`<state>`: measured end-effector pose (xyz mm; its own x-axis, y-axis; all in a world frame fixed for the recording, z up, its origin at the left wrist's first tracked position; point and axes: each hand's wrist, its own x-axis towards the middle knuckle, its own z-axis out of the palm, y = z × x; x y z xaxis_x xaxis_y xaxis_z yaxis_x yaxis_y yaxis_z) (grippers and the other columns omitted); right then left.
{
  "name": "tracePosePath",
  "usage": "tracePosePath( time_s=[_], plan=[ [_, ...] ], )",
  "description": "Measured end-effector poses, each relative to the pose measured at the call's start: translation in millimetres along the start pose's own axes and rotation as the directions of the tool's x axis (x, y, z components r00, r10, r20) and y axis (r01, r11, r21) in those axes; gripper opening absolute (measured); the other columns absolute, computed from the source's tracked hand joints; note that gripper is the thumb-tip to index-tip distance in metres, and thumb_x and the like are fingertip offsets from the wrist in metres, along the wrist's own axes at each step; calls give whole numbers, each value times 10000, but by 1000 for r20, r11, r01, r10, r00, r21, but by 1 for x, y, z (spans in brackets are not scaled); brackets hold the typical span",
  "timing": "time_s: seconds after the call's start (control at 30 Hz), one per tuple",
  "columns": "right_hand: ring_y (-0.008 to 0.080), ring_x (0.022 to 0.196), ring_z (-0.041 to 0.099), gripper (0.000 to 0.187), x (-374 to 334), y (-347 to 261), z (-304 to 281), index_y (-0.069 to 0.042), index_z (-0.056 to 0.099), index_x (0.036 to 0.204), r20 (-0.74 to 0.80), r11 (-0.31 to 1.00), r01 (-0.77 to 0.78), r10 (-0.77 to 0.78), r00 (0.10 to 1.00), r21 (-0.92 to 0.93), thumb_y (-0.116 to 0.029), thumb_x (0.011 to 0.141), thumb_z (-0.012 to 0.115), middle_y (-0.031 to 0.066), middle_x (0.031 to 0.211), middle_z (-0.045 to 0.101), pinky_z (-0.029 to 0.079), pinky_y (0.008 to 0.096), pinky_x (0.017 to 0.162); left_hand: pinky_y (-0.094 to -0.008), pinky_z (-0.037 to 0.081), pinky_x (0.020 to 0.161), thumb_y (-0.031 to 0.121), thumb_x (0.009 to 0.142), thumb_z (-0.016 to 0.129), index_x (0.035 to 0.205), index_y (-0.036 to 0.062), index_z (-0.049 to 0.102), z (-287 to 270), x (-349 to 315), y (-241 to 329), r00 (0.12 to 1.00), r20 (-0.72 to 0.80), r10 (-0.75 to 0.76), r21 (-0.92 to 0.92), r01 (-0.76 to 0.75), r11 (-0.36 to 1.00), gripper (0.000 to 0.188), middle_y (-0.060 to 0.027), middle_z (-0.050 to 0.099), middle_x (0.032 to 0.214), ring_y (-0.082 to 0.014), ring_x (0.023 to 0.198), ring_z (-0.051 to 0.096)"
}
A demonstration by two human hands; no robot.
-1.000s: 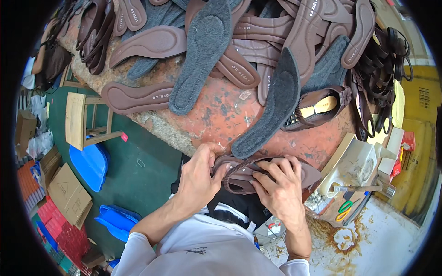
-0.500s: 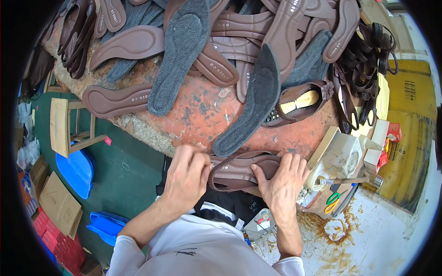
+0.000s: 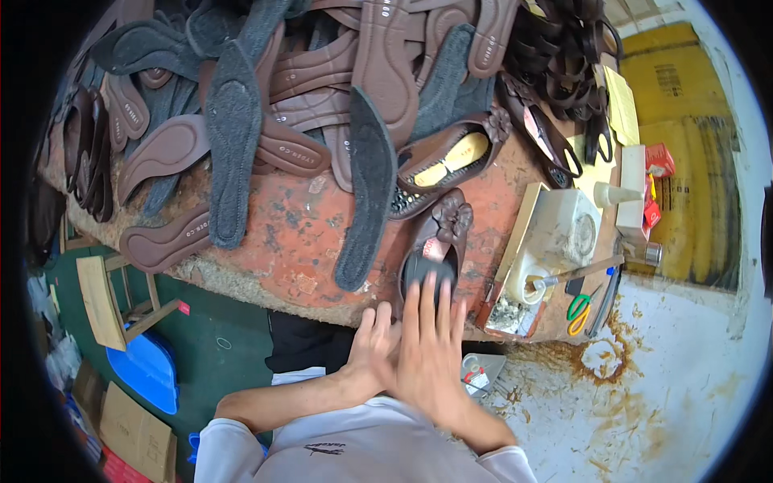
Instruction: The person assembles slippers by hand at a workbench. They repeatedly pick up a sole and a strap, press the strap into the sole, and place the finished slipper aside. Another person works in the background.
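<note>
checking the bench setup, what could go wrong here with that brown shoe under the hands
The brown flower-trimmed shoe lies at the worktable's front edge; pressing from the right hand might tip it off. The glue pot with its brush stands close by and could get knocked. The long grey insole reaches that edge too.

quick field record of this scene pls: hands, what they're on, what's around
left hand: at the table's near edge, partly under the right hand
right hand: flat, fingers spread, pressing the heel end of a brown shoe
brown shoe: flower trim at the toe, lying on the table
table: worn orange-red top
grey insole: lies left of the shoe
second brown shoe: yellow lining, farther back
green-handled scissors: to the right, by a white tub
</note>
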<state>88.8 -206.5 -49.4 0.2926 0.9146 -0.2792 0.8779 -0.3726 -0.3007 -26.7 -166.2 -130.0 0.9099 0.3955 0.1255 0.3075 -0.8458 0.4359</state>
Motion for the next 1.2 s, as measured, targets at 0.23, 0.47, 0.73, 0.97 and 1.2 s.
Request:
tracePosePath(
  time_s=[0.23,0.47,0.73,0.97,1.2],
  plan=[
    [561,1625,212,1154,-12,2,5,183,248,1640,-6,999,8,-7,1000,52,-525,890,767,411,1715,245,128,739,1281,-463,377,784,333,890,705,917,109,806,6,8,-8,990,142,-20,29,16,999,247,-94,717,760,-340,959,523],
    [503,1363,504,966,78,23,-3,185,490,1367,-22,992,-88,91,996,86,-668,950,670,379,1375,533,208,679,1283,-536,430,793,429,910,745,1188,92,785,-2,13,1,983,167,-76,-89,92,992,439,-169,729,1048,-391,974,595],
    [516,1411,501,980,86,10,-18,224,504,1419,103,986,-169,169,980,-7,-662,1008,595,393,1381,584,86,676,1321,-512,421,813,417,931,735,1070,147,790,-1,7,1,994,89,-59,-70,65,995,308,-99,712,1012,-362,986,564],
    [518,1465,487,933,80,17,-2,205,547,1426,-56,1000,-17,15,998,-25,-644,1039,538,413,1446,583,100,655,1331,-478,479,808,291,911,713,970,141,787,-2,2,-4,994,-111,-6,-157,-12,988,177,-73,709,940,-331,976,611],
    [268,1169,693,449,3,31,-58,60,717,1289,-599,512,352,471,648,784,-262,1123,451,175,1236,751,522,456,1126,-458,494,1011,228,939,700,1381,3,694,-135,-77,-71,872,-489,-20,-229,-107,968,496,-182,614,1567,-296,1306,637]
  ],
)
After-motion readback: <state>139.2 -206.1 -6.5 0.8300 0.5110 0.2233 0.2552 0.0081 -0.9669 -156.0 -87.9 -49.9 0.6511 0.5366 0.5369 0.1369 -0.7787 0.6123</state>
